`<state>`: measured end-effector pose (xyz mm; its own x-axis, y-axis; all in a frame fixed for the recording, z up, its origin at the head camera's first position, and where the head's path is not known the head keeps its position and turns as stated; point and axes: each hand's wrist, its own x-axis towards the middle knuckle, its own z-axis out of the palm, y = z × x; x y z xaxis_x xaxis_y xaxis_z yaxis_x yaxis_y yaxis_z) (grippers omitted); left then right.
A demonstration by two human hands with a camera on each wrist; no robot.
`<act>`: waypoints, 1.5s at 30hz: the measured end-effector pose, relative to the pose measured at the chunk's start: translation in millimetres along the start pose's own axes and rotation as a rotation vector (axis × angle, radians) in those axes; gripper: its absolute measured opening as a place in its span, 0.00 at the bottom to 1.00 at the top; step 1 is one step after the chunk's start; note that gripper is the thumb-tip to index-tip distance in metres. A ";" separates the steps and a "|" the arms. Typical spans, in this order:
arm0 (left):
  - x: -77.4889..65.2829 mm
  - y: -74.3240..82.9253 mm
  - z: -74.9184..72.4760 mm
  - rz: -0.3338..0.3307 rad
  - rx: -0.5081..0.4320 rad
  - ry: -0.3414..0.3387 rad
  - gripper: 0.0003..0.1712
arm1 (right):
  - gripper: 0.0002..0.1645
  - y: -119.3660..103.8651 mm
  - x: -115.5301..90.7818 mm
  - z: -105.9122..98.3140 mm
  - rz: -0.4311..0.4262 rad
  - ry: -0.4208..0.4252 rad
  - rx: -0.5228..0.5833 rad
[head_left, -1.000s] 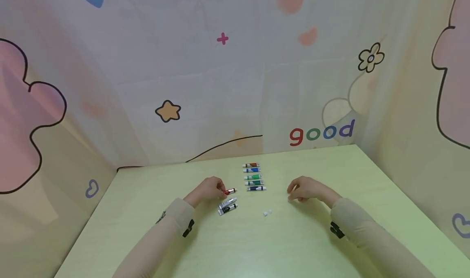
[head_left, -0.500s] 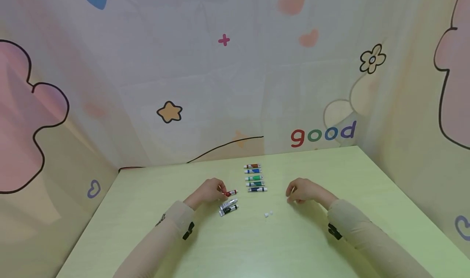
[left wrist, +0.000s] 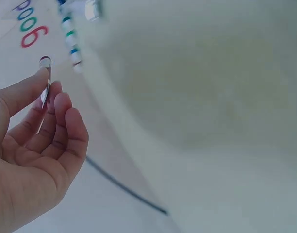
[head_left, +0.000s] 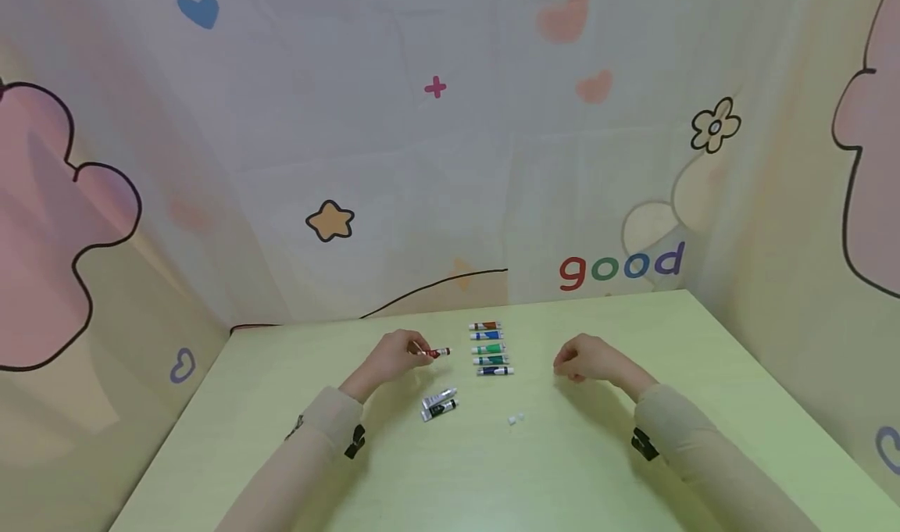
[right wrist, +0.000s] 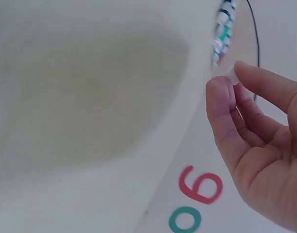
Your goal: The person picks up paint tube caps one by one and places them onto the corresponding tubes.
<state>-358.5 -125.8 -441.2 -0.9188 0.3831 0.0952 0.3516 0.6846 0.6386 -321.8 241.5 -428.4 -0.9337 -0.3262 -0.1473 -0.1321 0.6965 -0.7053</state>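
Observation:
My left hand (head_left: 395, 355) pinches a red paint tube (head_left: 439, 352) between thumb and fingers, raised off the table. In the left wrist view, the tube's capped end (left wrist: 45, 61) sticks up past the thumb. Between the thumb and fingertips of my right hand (head_left: 591, 358) is a small white piece (right wrist: 232, 76), like a little cap. A silver tube (head_left: 439, 397) and a black-labelled tube (head_left: 441, 410) lie side by side, nearer me than the left hand. Two small white bits (head_left: 512, 420) lie between the hands, on the table.
Several paint tubes form a column at the back middle, from a brown one (head_left: 485, 326) down to a dark blue one (head_left: 495, 371). The pale green table (head_left: 337, 485) meets a printed curtain (head_left: 394, 165) behind and at both sides.
My left hand has lifted the red tube up and away from the silver and black tubes. The right hand stays in nearly the same spot. The head view has tilted slightly upward.

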 end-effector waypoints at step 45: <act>-76.2 163.0 -101.2 0.378 -0.107 0.307 0.10 | 0.19 -154.7 -78.0 -41.8 -0.401 0.446 0.287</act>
<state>-249.4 -106.2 -267.1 -0.7469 0.3810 0.5450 0.6644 0.4598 0.5891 -242.5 185.9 -278.8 -0.8871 -0.1863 0.4224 -0.4617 0.3583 -0.8115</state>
